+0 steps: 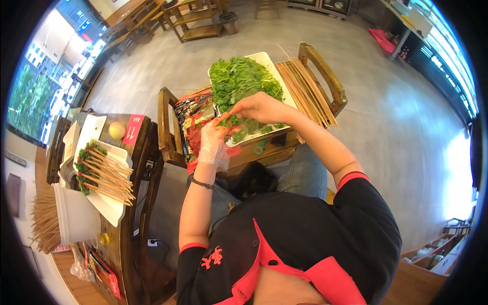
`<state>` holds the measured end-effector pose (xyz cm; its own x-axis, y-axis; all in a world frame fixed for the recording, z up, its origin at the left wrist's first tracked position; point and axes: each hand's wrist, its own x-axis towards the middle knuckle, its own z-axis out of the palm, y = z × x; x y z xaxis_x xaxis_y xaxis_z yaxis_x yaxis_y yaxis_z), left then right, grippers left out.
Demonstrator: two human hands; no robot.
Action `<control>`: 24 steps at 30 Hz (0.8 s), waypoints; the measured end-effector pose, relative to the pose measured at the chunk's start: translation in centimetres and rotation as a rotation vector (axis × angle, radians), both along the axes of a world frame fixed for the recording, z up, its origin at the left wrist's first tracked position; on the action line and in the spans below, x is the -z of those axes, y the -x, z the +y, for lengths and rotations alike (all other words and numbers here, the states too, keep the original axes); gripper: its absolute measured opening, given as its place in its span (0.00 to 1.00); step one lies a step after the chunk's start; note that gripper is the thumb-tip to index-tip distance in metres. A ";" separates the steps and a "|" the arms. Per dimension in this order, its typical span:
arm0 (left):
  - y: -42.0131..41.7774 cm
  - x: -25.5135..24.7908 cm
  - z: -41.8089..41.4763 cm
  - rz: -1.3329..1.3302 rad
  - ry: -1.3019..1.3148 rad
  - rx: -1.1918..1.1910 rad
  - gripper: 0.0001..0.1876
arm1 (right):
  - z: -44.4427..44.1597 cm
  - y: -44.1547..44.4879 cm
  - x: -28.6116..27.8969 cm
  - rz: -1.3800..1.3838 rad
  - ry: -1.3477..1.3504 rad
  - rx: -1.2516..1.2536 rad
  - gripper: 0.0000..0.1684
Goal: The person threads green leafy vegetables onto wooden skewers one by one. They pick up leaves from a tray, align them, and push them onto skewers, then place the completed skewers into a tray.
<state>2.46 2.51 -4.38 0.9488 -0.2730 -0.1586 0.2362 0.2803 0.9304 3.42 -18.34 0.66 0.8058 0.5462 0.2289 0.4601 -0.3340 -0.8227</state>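
My left hand (213, 137), in a clear plastic glove, grips a piece of red, seasoned meat (233, 130) with green leaves against it. The thumb and fingers of my right hand (263, 108) pinch the end of that piece; how far it is wrapped around the leaves is hidden. Under both hands, a white tray (267, 61) bears a big heap of cilantro (244, 78). More red meat (193, 139) lies in a patterned bag or tray on the left, beside my left hand. Bare bamboo skewers (305, 93) lie along the tray's right side.
Wooden chair backs (324, 76) flank the tray. On the left table (126, 228), a white dish (110, 215) carries several skewers with green and red ends (105, 171). Near it are a white bucket (78, 213) of skewers, a round yellowish fruit (117, 130) and green-handled scissors (260, 147) below the tray.
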 end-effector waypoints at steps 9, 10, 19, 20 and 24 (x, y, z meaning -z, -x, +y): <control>-0.4 0.4 0.5 -0.001 0.065 0.013 0.27 | -13.7 -5.0 8.6 -0.200 0.391 0.960 0.12; -0.7 0.6 0.7 -0.005 0.081 0.012 0.27 | -14.6 -5.2 9.1 -0.089 0.515 0.990 0.13; 0.6 -2.0 0.3 0.002 0.297 -0.007 0.22 | -16.1 -7.0 10.1 0.137 0.698 0.932 0.21; 0.5 -1.9 0.3 -0.020 0.305 0.009 0.22 | -16.8 -7.5 10.5 0.157 0.704 0.880 0.21; 0.6 -1.5 1.0 -0.116 0.270 0.006 0.22 | -16.3 -8.3 9.3 0.256 0.744 0.815 0.24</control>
